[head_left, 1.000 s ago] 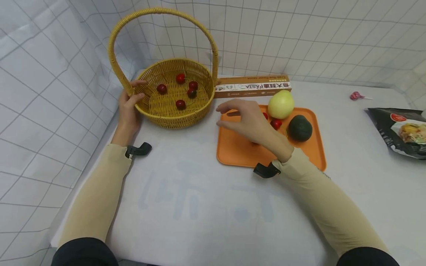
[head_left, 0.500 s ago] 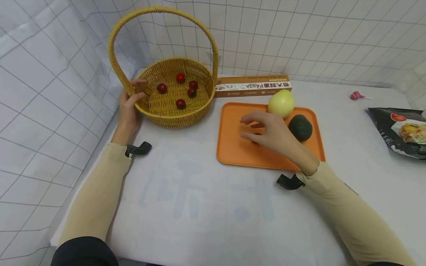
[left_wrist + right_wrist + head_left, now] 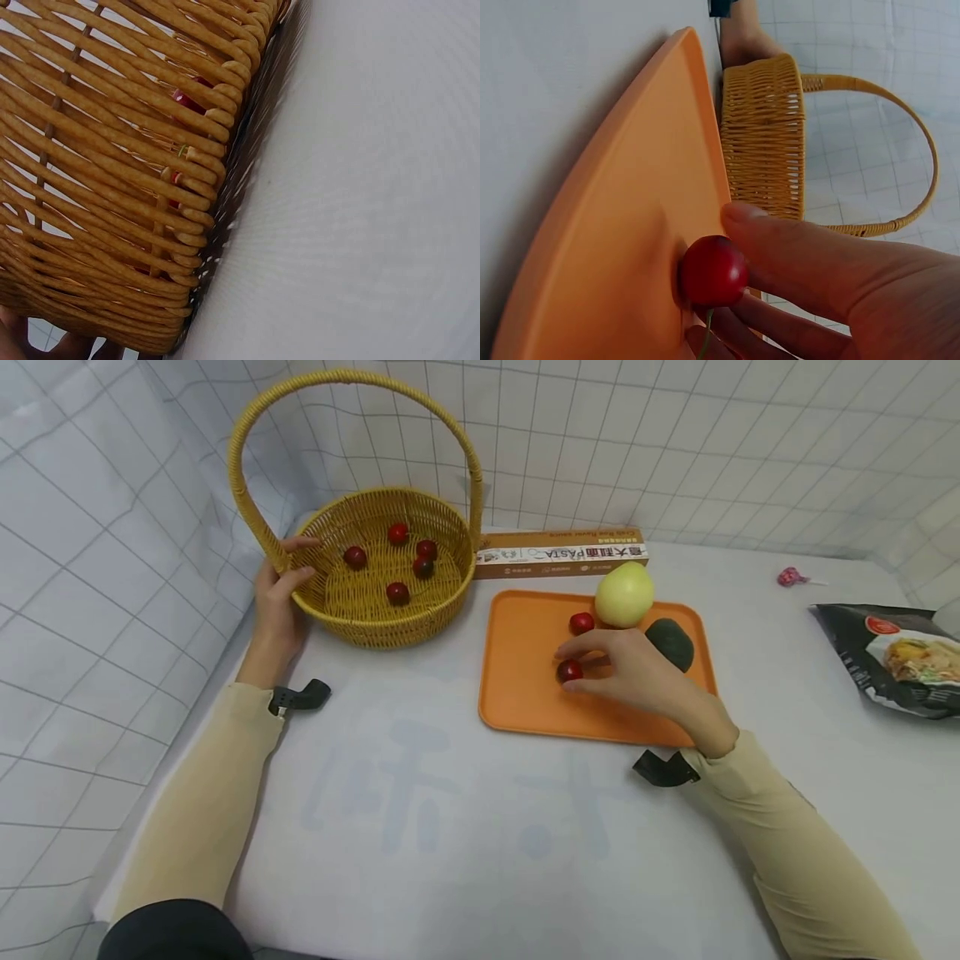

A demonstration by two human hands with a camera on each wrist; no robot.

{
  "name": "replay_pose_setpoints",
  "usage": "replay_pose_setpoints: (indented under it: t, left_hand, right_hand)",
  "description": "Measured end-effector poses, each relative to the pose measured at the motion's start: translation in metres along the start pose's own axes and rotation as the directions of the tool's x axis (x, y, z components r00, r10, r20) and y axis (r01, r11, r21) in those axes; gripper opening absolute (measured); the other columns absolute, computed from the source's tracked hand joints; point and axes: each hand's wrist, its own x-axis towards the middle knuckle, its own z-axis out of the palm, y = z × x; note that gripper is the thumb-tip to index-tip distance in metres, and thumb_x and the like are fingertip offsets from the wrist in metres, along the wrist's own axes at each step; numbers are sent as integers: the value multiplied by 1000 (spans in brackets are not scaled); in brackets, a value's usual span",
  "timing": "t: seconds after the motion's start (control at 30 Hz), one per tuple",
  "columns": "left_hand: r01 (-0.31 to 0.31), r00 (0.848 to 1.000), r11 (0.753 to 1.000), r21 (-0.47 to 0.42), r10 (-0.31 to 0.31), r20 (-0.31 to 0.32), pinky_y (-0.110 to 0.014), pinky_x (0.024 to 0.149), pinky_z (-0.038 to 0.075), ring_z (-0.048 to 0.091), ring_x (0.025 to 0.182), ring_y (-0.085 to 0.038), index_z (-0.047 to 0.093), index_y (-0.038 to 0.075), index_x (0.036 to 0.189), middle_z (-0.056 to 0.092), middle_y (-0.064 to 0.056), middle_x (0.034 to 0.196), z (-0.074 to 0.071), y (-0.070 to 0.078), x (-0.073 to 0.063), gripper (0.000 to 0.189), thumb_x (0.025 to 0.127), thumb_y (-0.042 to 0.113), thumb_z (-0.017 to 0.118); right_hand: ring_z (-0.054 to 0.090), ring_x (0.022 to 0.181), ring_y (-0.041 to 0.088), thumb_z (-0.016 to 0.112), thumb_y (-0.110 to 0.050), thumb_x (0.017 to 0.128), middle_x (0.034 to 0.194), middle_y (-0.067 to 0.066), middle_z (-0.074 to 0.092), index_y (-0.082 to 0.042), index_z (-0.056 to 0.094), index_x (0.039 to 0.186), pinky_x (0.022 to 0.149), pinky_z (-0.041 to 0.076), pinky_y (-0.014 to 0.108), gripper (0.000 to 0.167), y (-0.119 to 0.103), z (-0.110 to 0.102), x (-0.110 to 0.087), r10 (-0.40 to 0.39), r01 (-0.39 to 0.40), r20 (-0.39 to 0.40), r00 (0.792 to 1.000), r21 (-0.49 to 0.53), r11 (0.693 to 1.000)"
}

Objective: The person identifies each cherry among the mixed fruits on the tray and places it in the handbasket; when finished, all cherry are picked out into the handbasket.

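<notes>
My left hand (image 3: pixel 279 602) grips the left rim of a yellow wicker basket (image 3: pixel 390 633), near the foot of its tall handle. Several dark red cherries (image 3: pixel 397 593) lie inside it. Over the orange tray (image 3: pixel 517 710), my right hand (image 3: pixel 637 670) has its thumb and fingers curled round a dark red cherry (image 3: pixel 569 672). This cherry (image 3: pixel 714 271) shows a thin green stem in the right wrist view and sits on or very close to the tray surface. Another red cherry (image 3: pixel 581 623) lies on the tray behind it. Fingertips of the left hand (image 3: pixel 64 345) appear under the woven wall.
A pale yellow round fruit (image 3: pixel 624 595) and a dark green one (image 3: pixel 670 644) sit on the tray's right side. A brown pasta box (image 3: pixel 562 553) lies behind the tray. At the far right are a wrapped lollipop (image 3: pixel 792 577) and a black food packet (image 3: pixel 892 656).
My right hand has drawn back from beside the basket to the right, come down over the tray and closed round a cherry. The left hand keeps its hold on the basket.
</notes>
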Motion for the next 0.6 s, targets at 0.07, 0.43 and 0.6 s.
replay_pose_setpoints:
  t: [0.07,0.43,0.6]
  left_hand:
    - [-1,1000,1000,6,1,4,-29,112,34,49,134,-20,72,4,124,68,-6,128,-1,0,1,37,89,3,61]
    - [4,1000,1000,21,-4,0,-30,112,33,47,135,-21,72,5,124,65,-6,132,-3,4,0,37,89,4,61]
    - [13,1000,1000,-16,-13,-7,-30,111,36,49,134,-21,72,1,125,67,-8,130,-2,1,1,38,88,1,61]
  right_hand:
    - [69,114,22,87,-15,88,120,4,77,-11,76,124,99,56,46,38,2,-1,-1,-2,2,17,1000,-25,1000]
    - [70,108,21,87,-11,87,116,0,77,-13,77,120,97,56,45,34,5,3,2,-24,24,18,1000,-11,1000]
    - [72,109,20,87,-13,88,114,-1,77,-14,78,119,99,57,46,32,7,6,2,-22,22,5,1000,-13,1000]
